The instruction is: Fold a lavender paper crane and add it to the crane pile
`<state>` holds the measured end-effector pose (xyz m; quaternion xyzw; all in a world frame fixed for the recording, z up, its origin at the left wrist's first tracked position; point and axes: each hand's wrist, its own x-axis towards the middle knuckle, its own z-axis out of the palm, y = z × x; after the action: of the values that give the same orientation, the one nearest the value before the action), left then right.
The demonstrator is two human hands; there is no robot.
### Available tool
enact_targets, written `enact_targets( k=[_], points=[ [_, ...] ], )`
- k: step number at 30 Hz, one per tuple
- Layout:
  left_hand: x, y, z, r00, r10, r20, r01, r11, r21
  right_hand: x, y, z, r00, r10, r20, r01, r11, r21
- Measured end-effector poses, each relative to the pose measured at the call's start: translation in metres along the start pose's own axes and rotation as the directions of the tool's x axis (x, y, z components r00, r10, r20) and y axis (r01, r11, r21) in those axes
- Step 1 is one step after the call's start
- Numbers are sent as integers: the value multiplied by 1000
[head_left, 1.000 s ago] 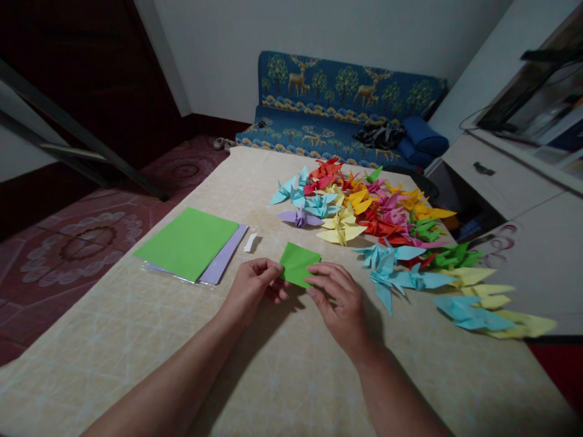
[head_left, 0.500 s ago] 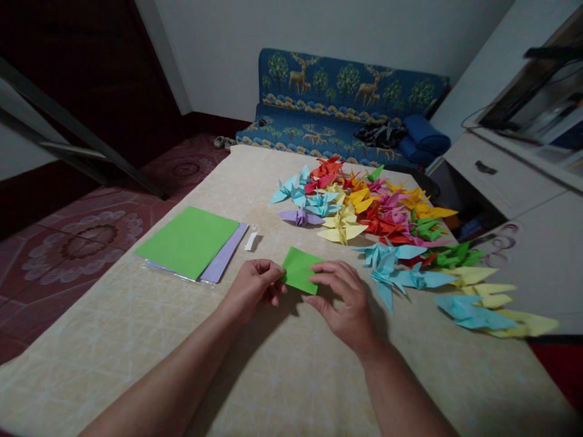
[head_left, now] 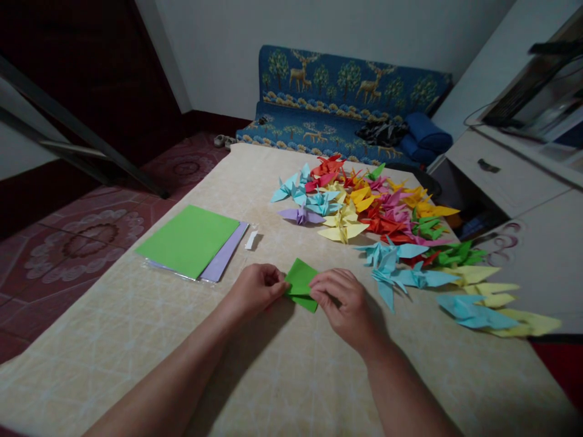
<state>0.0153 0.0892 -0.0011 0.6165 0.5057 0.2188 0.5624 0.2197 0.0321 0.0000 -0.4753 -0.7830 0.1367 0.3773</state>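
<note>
A small folded piece of green origami paper (head_left: 300, 278) is held just above the table between my two hands. Its upper layer is lifted apart from the lower one, leaving a dark gap along the near side. My left hand (head_left: 259, 288) pinches the left corner between thumb and fingers. On the opposite side, my right hand (head_left: 341, 298) grips the right edge, thumb below and fingertips on top. Ahead and to the right lie many folded paper cranes (head_left: 341, 232) in blue, yellow, red, orange, pink, green and purple.
On the left lies a stack of green paper sheets (head_left: 191, 240) over purple sheets (head_left: 225, 254) in clear plastic. A small white strip (head_left: 251, 240) lies beside it. Beyond the cloth-covered table (head_left: 291, 376) stands a blue patterned sofa (head_left: 319, 103); a white cabinet (head_left: 523, 182) is at the right.
The green paper has turned and its layers have parted at the near side. My right hand's fingers have closed from a loose spread onto its right edge.
</note>
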Motion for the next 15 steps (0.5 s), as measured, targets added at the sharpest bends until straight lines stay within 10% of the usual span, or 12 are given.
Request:
enact_targets(
  k=[6, 15],
  points=[
    [-1, -10, -8, 931, 361, -53, -317, 873, 372, -4, 6, 3, 984, 50, 171, -44, 998, -42],
    [1, -13, -14, 909, 408, 81, -409, 841, 353, -4, 2, 5, 965, 240, 108, -236, 970, -50]
  ],
)
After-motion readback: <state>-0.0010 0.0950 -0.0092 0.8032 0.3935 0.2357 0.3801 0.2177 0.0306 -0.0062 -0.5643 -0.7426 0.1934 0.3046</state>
